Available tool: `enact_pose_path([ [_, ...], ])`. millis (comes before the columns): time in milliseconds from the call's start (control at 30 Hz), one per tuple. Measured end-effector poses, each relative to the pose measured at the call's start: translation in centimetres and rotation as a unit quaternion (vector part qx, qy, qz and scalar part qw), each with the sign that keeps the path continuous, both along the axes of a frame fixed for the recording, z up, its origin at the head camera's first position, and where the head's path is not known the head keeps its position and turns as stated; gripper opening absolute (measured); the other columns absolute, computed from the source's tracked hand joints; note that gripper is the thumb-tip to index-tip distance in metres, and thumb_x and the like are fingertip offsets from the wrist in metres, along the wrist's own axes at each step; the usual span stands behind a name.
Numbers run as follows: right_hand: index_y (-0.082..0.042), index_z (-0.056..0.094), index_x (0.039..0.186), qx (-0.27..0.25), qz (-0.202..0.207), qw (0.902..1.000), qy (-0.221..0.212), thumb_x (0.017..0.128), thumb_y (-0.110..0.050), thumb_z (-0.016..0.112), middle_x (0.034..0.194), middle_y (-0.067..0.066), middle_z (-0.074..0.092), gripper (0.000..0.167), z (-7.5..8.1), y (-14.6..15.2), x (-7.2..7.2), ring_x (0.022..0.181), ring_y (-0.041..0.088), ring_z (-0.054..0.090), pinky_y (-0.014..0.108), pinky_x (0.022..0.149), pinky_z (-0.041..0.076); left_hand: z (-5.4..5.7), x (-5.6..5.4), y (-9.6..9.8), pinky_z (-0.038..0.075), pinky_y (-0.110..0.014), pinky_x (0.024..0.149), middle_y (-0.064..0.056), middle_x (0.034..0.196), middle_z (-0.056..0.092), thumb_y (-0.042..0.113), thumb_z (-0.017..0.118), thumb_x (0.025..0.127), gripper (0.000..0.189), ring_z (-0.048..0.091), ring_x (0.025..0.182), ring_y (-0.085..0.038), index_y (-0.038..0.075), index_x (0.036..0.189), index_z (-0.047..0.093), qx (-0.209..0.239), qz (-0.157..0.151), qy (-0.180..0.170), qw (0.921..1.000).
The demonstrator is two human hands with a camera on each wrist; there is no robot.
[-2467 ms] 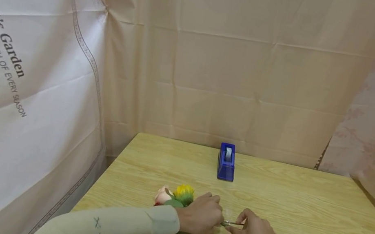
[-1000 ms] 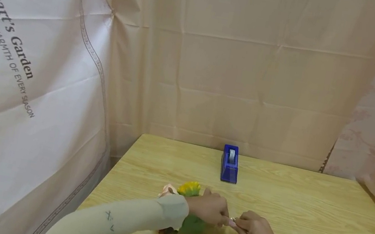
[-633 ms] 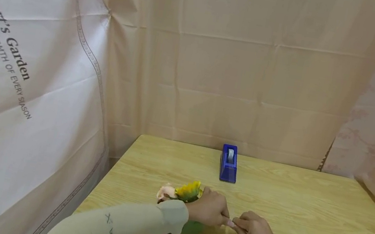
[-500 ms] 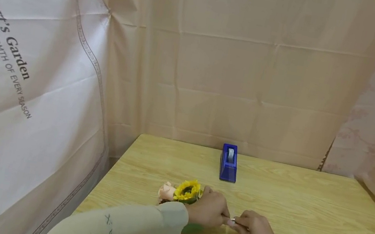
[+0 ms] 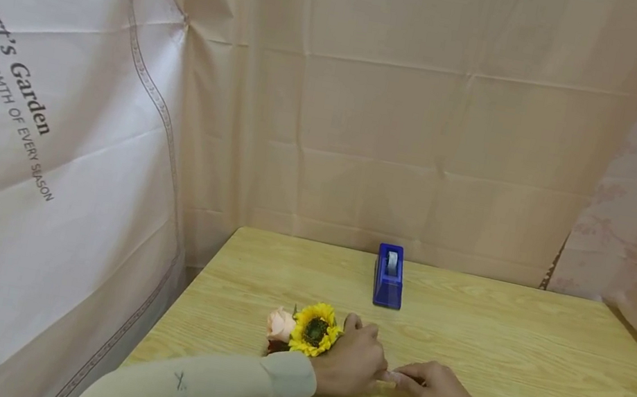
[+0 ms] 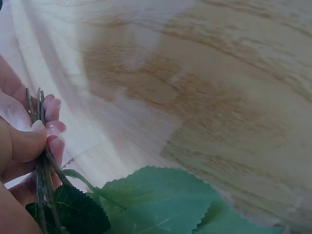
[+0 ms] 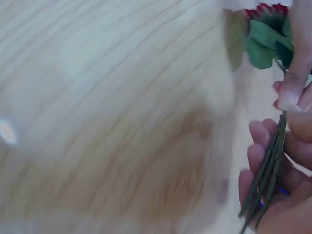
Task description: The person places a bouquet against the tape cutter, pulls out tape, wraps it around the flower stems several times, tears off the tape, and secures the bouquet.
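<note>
In the head view a bunch of flowers lies across the near part of the table: a yellow sunflower [image 5: 315,330] facing up, a peach rose [image 5: 279,325] and a dark red flower [image 5: 277,346] partly behind the left sleeve. My left hand [image 5: 351,362] grips the bundled stems just below the blooms. My right hand [image 5: 444,395] pinches the same bundle farther down, its fingertips meeting those of the left. The right wrist view shows the thin green stems [image 7: 270,168] running through the right hand's curled fingers. Broad green leaves [image 6: 156,195] spread in the left wrist view.
A blue tape dispenser [image 5: 389,277] with a roll of clear tape stands toward the back of the wooden table [image 5: 493,326]. Beige cloth [image 5: 371,109] hangs behind the table, and a printed white cloth [image 5: 33,165] hangs on the left.
The sunflower has turned from showing its green back to facing up as the bunch rolled. The shiny bit between the fingertips no longer shows clearly. The dispenser stays put.
</note>
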State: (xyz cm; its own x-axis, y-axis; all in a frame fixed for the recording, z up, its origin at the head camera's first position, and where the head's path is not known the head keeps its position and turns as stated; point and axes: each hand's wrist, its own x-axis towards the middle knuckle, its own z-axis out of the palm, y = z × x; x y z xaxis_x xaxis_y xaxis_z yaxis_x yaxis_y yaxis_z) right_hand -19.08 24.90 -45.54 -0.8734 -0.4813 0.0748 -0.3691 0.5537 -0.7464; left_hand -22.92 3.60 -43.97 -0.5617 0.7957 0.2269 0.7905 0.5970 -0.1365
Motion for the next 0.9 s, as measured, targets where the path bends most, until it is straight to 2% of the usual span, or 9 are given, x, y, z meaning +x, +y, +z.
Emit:
enact_pose_path([
  [133,-0.007,0.080,0.108,-0.024,-0.036,0.9985,-0.033,0.097,-0.025,0.071,0.102,0.004,0.077,0.023,0.1,-0.4,-0.2,0.093,0.022,0.071,0.034,0.078,0.058,-0.2,0.0,-0.2,0.021,-0.033,0.079,0.020,0.069,0.065,0.051,0.063,0.099,0.034,0.035,0.070,-0.006,0.032,0.076,0.081,0.006,-0.009,0.019,0.9998],
  [233,-0.006,0.080,0.108,-0.041,-0.064,0.9957,-0.052,0.094,-0.023,0.074,0.106,0.008,0.077,0.023,0.0,-0.6,-0.1,0.098,0.026,0.071,0.041,0.082,0.058,-0.1,-0.1,-0.2,0.022,-0.033,0.079,0.020,0.071,0.067,0.049,0.067,0.097,0.030,0.035,0.071,-0.005,0.032,0.077,0.081,0.004,-0.011,0.016,0.9998],
  [333,-0.006,0.081,0.108,-0.044,-0.085,0.9944,-0.045,0.092,-0.022,0.076,0.106,0.009,0.077,0.023,-0.2,-0.9,0.1,0.100,0.026,0.071,0.043,0.083,0.058,0.1,-0.1,-0.3,0.024,-0.034,0.082,0.020,0.074,0.067,0.047,0.072,0.095,0.023,0.036,0.072,-0.005,0.032,0.079,0.081,-0.014,-0.013,-0.006,0.9998],
  [433,-0.007,0.081,0.106,-0.037,-0.101,0.9940,-0.018,0.091,-0.022,0.077,0.100,0.005,0.077,0.022,-0.5,-1.1,0.2,0.095,0.023,0.070,0.038,0.081,0.057,0.7,-0.1,-0.4,0.026,-0.037,0.085,0.021,0.073,0.063,0.042,0.075,0.094,0.018,0.038,0.074,-0.007,0.032,0.079,0.078,-0.048,-0.018,-0.030,0.9983],
  [533,-0.007,0.081,0.106,-0.027,-0.111,0.9934,0.011,0.089,-0.020,0.078,0.096,0.000,0.077,0.022,-0.6,-1.2,0.3,0.090,0.019,0.069,0.032,0.077,0.057,1.3,-0.3,-0.2,0.026,-0.038,0.086,0.018,0.067,0.057,0.035,0.072,0.095,0.025,0.039,0.075,-0.009,0.029,0.071,0.070,-0.072,-0.012,-0.073,0.9947],
  [633,-0.008,0.082,0.106,-0.019,-0.110,0.9927,0.045,0.089,-0.019,0.078,0.093,-0.004,0.077,0.020,-0.7,-1.4,0.3,0.088,0.016,0.070,0.029,0.076,0.056,1.8,-0.8,0.1,0.024,-0.036,0.083,0.016,0.061,0.053,0.028,0.070,0.095,0.032,0.042,0.071,-0.009,0.026,0.064,0.062,-0.074,0.017,-0.138,0.9875],
  [700,-0.008,0.082,0.105,-0.014,-0.110,0.9916,0.067,0.090,-0.018,0.078,0.093,-0.006,0.077,0.019,-0.7,-1.5,0.2,0.087,0.014,0.071,0.028,0.076,0.056,2.0,-1.2,0.2,0.022,-0.034,0.080,0.015,0.058,0.053,0.022,0.070,0.092,0.031,0.045,0.067,-0.009,0.025,0.062,0.060,-0.065,0.038,-0.184,0.9800],
  [800,-0.009,0.082,0.105,-0.009,-0.113,0.9895,0.090,0.090,-0.016,0.078,0.092,-0.007,0.076,0.017,-0.8,-1.7,0.2,0.088,0.013,0.071,0.027,0.076,0.056,2.3,-1.6,0.2,0.022,-0.034,0.079,0.015,0.058,0.058,0.022,0.069,0.095,0.029,0.049,0.061,-0.006,0.022,0.066,0.068,-0.048,0.055,-0.244,0.9671],
  [900,-0.007,0.082,0.105,-0.008,-0.116,0.9879,0.102,0.090,-0.014,0.077,0.093,-0.006,0.076,0.017,-1.0,-1.8,0.2,0.087,0.013,0.071,0.025,0.074,0.055,2.7,-1.8,0.3,0.024,-0.036,0.083,0.017,0.063,0.066,0.022,0.067,0.098,0.024,0.053,0.064,-0.003,0.019,0.077,0.079,-0.034,0.065,-0.296,0.9524],
])
